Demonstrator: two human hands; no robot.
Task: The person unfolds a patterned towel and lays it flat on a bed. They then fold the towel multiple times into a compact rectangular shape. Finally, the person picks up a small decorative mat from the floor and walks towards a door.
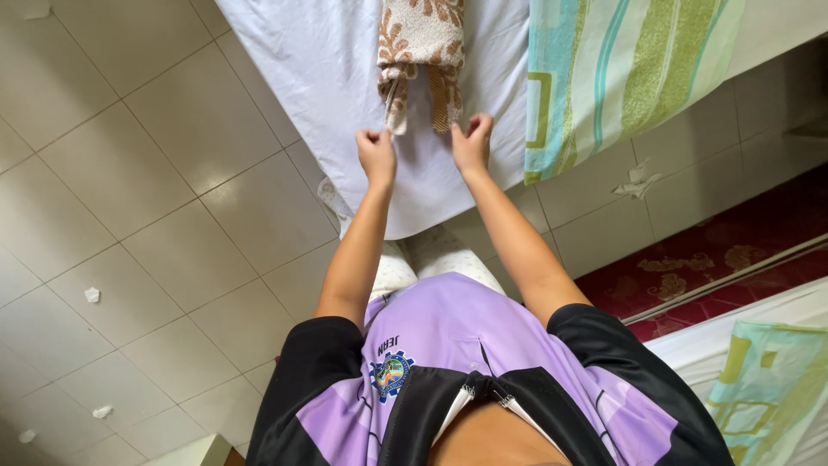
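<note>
Pinching the near edge of a white sheet (328,78), the left hand (377,155) and right hand (471,143) have curled fingers; a brown patterned towel (421,43) lies just beyond them on that sheet

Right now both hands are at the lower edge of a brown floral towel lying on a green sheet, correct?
Not quite. In the head view the left hand and right hand are at the brown floral towel, but it lies on a white sheet, not green.

No packages, labels, signs, screens — none visible.
</note>
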